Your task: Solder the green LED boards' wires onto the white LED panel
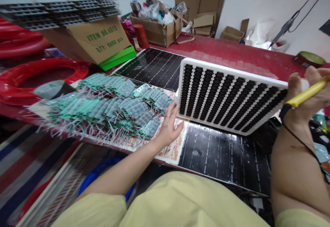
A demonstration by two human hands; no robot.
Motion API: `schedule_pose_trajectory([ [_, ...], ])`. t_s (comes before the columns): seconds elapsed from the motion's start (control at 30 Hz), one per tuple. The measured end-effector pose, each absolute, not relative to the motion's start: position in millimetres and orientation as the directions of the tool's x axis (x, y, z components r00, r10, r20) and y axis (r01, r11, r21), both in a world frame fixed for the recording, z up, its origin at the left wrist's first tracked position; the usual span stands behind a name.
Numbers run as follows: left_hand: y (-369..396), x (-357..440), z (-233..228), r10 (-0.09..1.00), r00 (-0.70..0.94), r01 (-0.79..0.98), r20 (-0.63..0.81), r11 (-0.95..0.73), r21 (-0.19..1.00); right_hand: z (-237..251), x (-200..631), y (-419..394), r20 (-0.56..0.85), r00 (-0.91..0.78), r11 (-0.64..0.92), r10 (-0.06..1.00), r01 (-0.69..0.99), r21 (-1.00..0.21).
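Observation:
A white tray [232, 69] filled with rows of small black parts is lifted and tilted above the table. My right hand [306, 96] grips its right end and also holds a yellow tool [308, 93] with a black cord. My left hand [170, 124] touches the tray's lower left corner, fingers spread, beside a heap of small green circuit boards [113, 103] with thin wires. Under the tray lie black mats [221, 151] with white dashed lines.
A red table [232, 53] carries an open cardboard box [157, 27] of bottles and bags at the back, a tipped carton [100, 40] on a green box, stacked grey trays [56, 10], red hoops [38, 72] at left and a tape roll [309, 58] at far right.

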State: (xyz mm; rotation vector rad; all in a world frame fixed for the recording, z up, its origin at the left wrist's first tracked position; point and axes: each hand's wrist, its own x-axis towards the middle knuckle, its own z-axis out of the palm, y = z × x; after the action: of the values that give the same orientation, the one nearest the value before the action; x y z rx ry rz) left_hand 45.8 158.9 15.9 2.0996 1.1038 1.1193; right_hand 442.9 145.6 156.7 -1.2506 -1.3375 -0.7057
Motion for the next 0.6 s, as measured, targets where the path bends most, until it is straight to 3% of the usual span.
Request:
schedule_pose_trajectory([
  [0.03, 158.7, 48.8, 20.8, 0.782, 0.357, 0.445, 0.511, -0.623, 0.643, 158.6, 429.8, 141.4, 0.968, 0.117, 0.297, 0.223, 0.938, -0.181],
  [0.1, 161.7, 56.5, 30.7, 0.694, 0.375, 0.467, 0.615, -0.714, 0.521, 159.1, 401.2, 137.4, 0.967, -0.005, 0.295, 0.255, 0.953, -0.073],
  [0.2, 168.6, 67.3, 40.0, 0.655, 0.371, 0.475, 0.659, -0.743, 0.471, 153.6, 363.9, 142.4, 0.923, -0.124, 0.225, 0.364, 0.973, 0.042],
  [0.43, 166.8, 69.4, 17.1, 0.711, 0.325, 0.463, 0.623, -0.694, 0.551, 142.7, 337.7, 163.1, 0.817, -0.079, 0.098, 0.571, 0.995, 0.027],
  [0.6, 165.5, 68.8, -5.0, 0.803, 0.338, 0.446, 0.491, -0.596, 0.667, 138.0, 335.5, 167.0, 0.807, -0.023, 0.023, 0.591, 1.0, 0.012],
])
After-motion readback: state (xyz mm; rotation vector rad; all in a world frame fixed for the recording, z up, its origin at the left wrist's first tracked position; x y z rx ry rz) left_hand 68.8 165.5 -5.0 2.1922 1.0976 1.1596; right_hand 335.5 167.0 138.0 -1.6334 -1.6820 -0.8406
